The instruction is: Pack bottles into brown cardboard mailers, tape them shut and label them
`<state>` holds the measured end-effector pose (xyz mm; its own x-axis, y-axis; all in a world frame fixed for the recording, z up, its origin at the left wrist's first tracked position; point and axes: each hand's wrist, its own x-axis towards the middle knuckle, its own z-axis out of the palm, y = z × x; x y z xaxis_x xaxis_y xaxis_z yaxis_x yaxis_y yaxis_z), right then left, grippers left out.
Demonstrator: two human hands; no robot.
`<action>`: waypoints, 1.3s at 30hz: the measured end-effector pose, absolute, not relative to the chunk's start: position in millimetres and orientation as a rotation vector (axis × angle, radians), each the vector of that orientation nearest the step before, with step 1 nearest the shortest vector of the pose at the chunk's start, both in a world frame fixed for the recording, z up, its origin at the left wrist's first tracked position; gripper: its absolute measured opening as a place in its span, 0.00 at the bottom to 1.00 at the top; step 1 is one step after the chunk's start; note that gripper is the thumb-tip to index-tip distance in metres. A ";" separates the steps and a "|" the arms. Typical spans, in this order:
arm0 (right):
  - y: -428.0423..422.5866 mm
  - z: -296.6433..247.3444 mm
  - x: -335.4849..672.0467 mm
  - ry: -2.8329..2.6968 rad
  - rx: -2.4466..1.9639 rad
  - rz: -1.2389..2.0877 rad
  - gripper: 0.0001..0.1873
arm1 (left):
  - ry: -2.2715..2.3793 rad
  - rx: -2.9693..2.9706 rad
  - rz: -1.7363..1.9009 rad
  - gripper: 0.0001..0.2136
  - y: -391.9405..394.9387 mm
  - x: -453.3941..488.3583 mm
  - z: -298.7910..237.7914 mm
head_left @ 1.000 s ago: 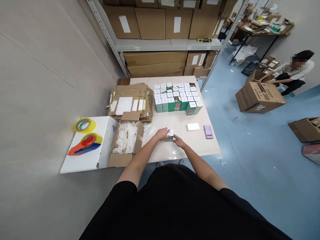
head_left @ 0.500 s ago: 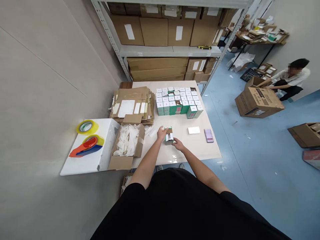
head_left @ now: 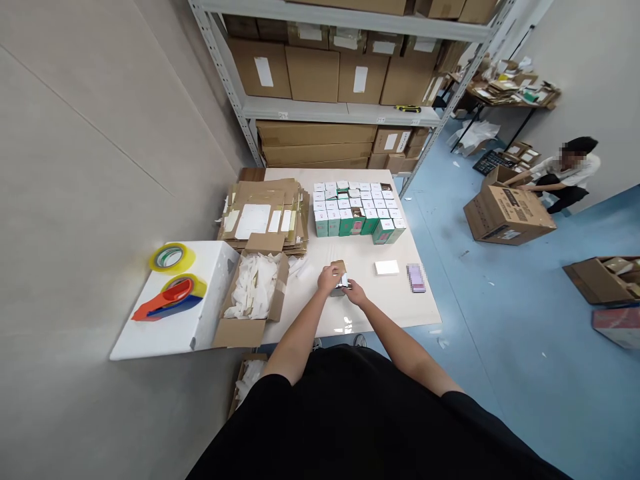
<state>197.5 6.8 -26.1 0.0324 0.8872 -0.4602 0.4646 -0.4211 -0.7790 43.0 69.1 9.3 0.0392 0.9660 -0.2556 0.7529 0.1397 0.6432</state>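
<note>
A small carton stands on the table close to my body, its top flaps raised and brown inside. My left hand is closed at the flaps on its left side, the fingers bent over the opening and partly covering it. Gripping the lower right side of the carton is my right hand, thumb and fingers against its wall. A flat white box lies to the right, and beyond it a stack of purple cards or packets, blurred. Rows of green-and-white cartons stand at the back, a few with open tops.
Left of my hands, an open cardboard box holds white paper. Behind it lie flattened cardboard pieces. Tape rolls and a red-and-blue tape dispenser rest on a white block. A person crouches beside a large box.
My left hand has moved from the carton's far left edge to over its opening, fingers now bent at the flaps. My right hand stays at its side. The camera view has shifted slightly.
</note>
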 end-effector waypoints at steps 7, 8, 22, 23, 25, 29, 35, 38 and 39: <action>16.1 -12.9 185.6 -1.393 -2.161 1.209 0.25 | 1.441 1.494 0.452 0.23 64.6 18.3 3.3; 16.3 -11.7 184.1 -1.414 -2.183 1.185 0.26 | 1.399 1.473 0.461 0.23 63.9 14.2 2.5; 14.8 -17.1 201.6 -1.134 -1.988 1.363 0.17 | 1.401 1.404 0.594 0.22 52.3 10.2 -7.6; 11.8 -18.1 204.3 -1.099 -1.969 1.397 0.18 | 1.411 1.415 0.582 0.22 51.4 11.4 -7.8; 7.2 -19.3 206.5 -1.043 -1.951 1.440 0.21 | 1.440 1.437 0.559 0.22 49.9 13.2 -7.2; 8.8 -12.8 203.4 -1.080 -1.973 1.227 0.26 | 1.438 1.403 0.529 0.22 48.5 12.0 -3.0; 22.3 16.0 193.5 -1.746 -2.065 0.818 0.20 | 1.253 1.527 0.463 0.40 47.2 2.5 -0.2; 27.3 24.7 184.5 -1.906 -2.165 0.798 0.28 | 1.236 1.574 0.509 0.44 45.8 2.1 -1.7; 28.9 25.7 181.7 -1.926 -2.189 0.800 0.29 | 1.238 1.566 0.528 0.44 45.3 2.9 -1.9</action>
<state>181.7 28.9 25.7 0.0519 0.9504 -0.3067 0.8879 -0.1845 -0.4214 2.9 45.3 -1.9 0.3740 0.8953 -0.2421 0.4451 0.0558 0.8937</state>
